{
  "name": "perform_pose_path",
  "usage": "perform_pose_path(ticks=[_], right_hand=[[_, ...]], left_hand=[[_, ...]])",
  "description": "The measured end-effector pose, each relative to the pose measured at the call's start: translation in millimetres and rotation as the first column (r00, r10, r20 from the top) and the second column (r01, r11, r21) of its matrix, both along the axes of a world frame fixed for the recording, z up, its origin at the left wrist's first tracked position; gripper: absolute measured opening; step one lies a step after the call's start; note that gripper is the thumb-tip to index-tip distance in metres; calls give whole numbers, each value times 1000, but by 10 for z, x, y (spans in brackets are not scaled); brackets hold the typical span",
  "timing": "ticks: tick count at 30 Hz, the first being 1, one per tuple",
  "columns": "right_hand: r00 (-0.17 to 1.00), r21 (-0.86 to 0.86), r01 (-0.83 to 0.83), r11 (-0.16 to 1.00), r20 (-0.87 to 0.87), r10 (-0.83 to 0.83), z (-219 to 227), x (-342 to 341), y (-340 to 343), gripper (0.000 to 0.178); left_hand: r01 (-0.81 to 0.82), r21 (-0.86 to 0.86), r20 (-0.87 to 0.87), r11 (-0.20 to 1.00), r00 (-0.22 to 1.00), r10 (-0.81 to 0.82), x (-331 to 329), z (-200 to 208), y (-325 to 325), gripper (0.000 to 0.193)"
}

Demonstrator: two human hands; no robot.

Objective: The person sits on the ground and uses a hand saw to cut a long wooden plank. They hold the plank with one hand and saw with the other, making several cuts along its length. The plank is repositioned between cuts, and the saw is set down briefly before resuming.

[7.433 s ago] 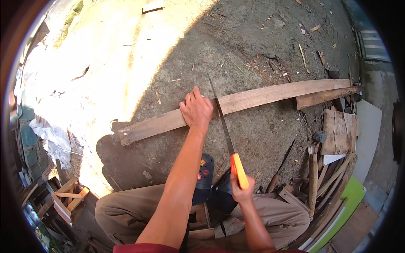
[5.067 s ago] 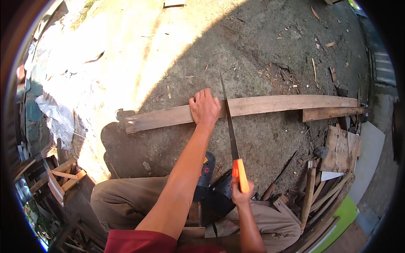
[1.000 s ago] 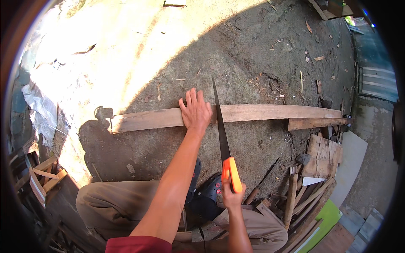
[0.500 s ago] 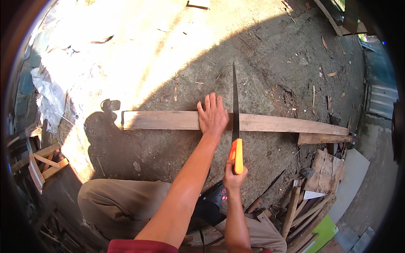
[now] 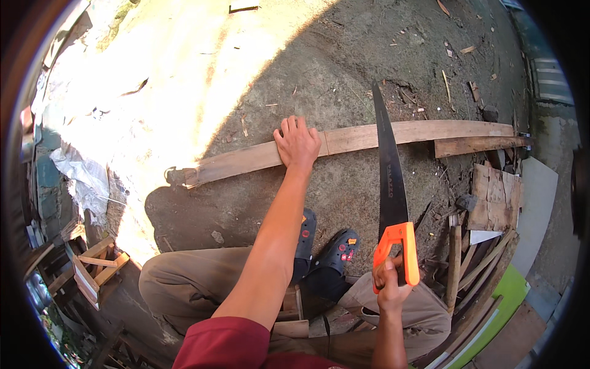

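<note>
One plank (image 5: 369, 136) on ground. Your left hand (image 5: 298, 142) presses flat on it, fingers spread. Your right hand (image 5: 390, 289) fists saw (image 5: 389, 184) handle; blade crosses plank. No kerf visible; cut seemingly all ahead.

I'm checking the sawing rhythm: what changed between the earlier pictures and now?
The handsaw now crosses the long plank well to the right of the left hand; earlier its blade ran right beside the fingers. Unchanged: left hand pressing the plank flat, right hand gripping the orange handle.
</note>
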State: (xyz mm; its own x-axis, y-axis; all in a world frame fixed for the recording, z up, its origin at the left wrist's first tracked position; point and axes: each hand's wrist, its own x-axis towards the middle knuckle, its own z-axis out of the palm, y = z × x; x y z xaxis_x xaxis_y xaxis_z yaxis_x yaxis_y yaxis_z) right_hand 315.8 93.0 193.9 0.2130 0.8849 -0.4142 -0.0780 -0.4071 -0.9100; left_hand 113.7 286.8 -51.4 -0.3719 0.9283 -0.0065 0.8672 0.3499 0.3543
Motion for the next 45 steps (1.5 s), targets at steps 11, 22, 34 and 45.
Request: perform_pose_path(ticks=[11,22,34,45], right_hand=[[983,-97,135,986,-112,-146,-16,-156,-101,18],[970,-188,115,975,-192,-152,325,-157,-111,19],[991,-196,65,978,-99,-86,474,-110,-79,27],[996,-135,-15,991,-93,3,266,-186,-174,31]], left_hand=[[54,148,-34,987,998,-49,24,-108,-24,33],[245,26,24,969,969,-246,-66,53,-116,57],[443,-70,-203,894,871,-447,-112,201,-398,100],[426,-153,-209,892,868,-450,-121,139,-298,76]])
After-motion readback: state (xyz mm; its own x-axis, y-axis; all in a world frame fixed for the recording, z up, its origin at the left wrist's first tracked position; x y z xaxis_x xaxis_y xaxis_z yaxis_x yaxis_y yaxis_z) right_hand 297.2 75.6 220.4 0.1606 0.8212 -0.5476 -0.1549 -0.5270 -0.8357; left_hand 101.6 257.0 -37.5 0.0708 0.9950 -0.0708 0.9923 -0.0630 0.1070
